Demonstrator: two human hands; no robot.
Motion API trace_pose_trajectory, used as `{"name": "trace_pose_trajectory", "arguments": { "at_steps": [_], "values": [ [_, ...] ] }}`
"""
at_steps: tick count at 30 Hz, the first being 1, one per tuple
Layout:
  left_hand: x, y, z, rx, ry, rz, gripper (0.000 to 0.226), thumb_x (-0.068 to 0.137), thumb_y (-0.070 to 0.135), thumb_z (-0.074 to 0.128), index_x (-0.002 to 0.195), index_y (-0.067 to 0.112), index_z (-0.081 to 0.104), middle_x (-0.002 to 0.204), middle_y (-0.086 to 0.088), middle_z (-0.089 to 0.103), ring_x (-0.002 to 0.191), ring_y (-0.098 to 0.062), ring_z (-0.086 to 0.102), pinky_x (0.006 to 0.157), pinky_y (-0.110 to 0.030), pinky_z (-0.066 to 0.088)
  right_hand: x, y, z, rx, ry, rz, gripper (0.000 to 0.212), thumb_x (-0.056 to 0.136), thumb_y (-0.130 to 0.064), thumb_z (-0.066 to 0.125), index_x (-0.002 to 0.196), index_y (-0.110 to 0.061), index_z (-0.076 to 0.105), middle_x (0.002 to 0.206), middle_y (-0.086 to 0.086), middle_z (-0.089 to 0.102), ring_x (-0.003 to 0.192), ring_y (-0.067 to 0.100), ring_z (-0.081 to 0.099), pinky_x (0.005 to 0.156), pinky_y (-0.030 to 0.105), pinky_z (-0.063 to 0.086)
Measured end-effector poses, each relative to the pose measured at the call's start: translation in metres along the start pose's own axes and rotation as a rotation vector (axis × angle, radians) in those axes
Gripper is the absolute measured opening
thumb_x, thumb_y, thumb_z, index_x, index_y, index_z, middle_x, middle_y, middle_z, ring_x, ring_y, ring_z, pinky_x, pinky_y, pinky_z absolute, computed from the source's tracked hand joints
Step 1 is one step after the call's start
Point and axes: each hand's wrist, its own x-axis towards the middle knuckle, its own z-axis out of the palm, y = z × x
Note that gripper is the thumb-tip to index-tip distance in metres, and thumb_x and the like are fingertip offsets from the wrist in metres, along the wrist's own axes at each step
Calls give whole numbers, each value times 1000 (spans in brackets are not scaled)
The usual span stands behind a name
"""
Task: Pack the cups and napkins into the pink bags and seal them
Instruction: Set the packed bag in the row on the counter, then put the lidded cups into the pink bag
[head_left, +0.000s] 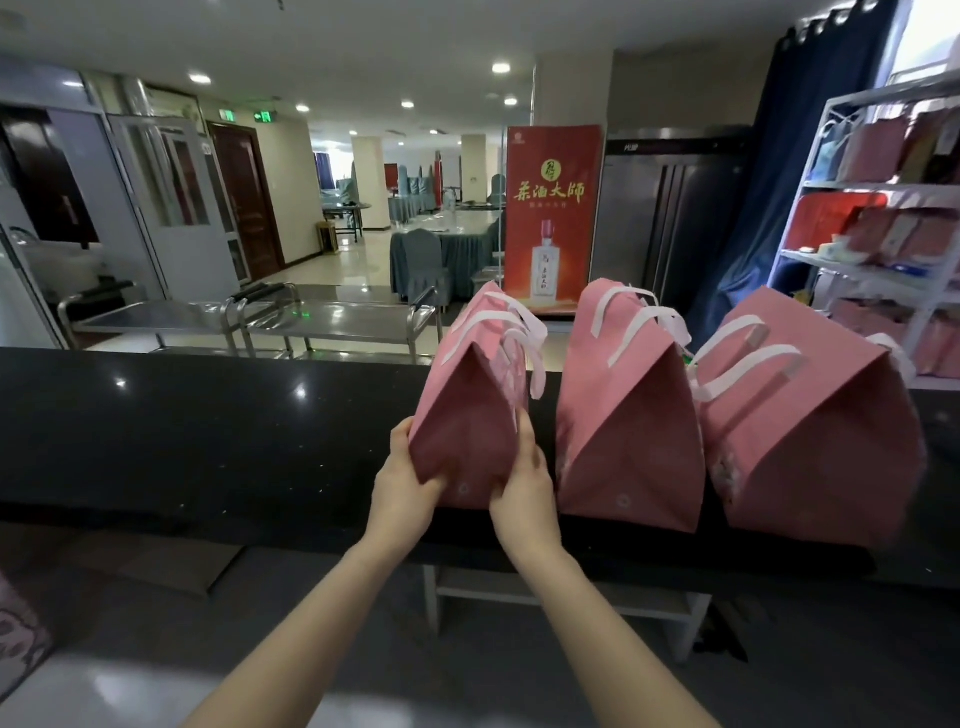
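Now, on the black table (208, 431), my left hand (402, 486) and right hand (525, 486) clamp their fingers on the leftmost pink bag (467, 410), with the middle pink bag (628, 431) and right pink bag (802, 447) beside it, tops seemingly folded shut.

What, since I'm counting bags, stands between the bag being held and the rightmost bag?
One pink bag, upright on the black counter, in the head view.

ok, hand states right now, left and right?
Left hand: grips the leftmost pink bag at its lower left edge.
Right hand: holds the same bag at its lower right edge.
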Motion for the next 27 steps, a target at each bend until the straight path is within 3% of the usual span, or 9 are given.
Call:
{"name": "trace_pose_trajectory", "arguments": {
  "at_steps": [4, 7, 9, 11, 16, 19, 21, 24, 27],
  "values": [
    [11, -3, -3, 34, -44, 19, 74, 80, 15, 68, 139, 34, 28, 111, 2, 59, 97, -16, 58, 82, -30, 48, 10, -3, 1, -44, -5, 25, 92, 86, 5, 50, 150, -42, 2, 141, 9, 40, 123, 27, 48, 102, 38, 42],
    [9, -6, -20, 32, -111, 16, 72, 81, 17, 69, 139, 35, 31, 114, 9, 60, 105, -12, 59, 87, -29, 48, -2, -16, -4, -99, 89, -6, 94, 85, 3, 55, 152, -39, 3, 151, 4, 32, 136, 22, 37, 108, 33, 35],
    [-2, -14, -41, 55, -111, 14, 71, 83, 23, 71, 141, 36, 33, 122, 12, 54, 113, -7, 53, 95, -30, 45, -15, -28, -6, -208, 226, -155, 87, 86, -3, 60, 153, -31, 13, 154, 2, 30, 140, 21, 32, 111, 24, 23],
    [-19, -27, -68, 112, -62, 28, 62, 83, 26, 72, 136, 37, 42, 121, 12, 55, 113, -4, 52, 96, -29, 44, -27, -42, -3, -258, 272, -354, 80, 85, -5, 64, 151, -24, 23, 151, 3, 35, 137, 20, 36, 112, 24, 25],
    [-69, -63, -165, 318, 20, -47, 24, 84, 29, 71, 105, 36, 62, 96, 16, 68, 92, 1, 63, 83, -29, 54, -43, -90, 39, -227, 81, -645, 61, 83, -4, 66, 140, -15, 46, 140, 8, 48, 124, 22, 49, 101, 32, 46],
    [-94, -82, -237, 526, 126, -93, 9, 84, 31, 67, 93, 33, 65, 89, 14, 68, 84, -5, 64, 75, -32, 55, -50, -123, 90, -251, -111, -750, 46, 82, -5, 68, 127, -10, 59, 119, 6, 63, 107, 22, 60, 87, 37, 55],
    [-112, -97, -286, 633, 180, -131, 9, 87, 31, 64, 95, 32, 65, 92, 13, 67, 82, -6, 62, 73, -31, 54, -58, -150, 132, -302, -258, -806, 44, 86, -12, 67, 129, -12, 58, 110, 2, 67, 100, 20, 62, 80, 33, 56],
    [-135, -115, -353, 767, 320, -149, 7, 85, 28, 66, 92, 29, 67, 92, 9, 67, 79, -9, 58, 66, -28, 46, -74, -191, 197, -363, -431, -912, 39, 94, -22, 55, 133, -19, 54, 120, -3, 63, 108, 17, 58, 87, 28, 49],
    [-151, -133, -414, 907, 438, -100, 11, 80, 23, 72, 90, 25, 68, 90, 5, 67, 83, -19, 60, 70, -33, 48, -94, -234, 263, -390, -567, -986, 38, 96, -28, 49, 134, -25, 50, 127, -5, 58, 114, 16, 53, 92, 29, 46]
  ]
}}
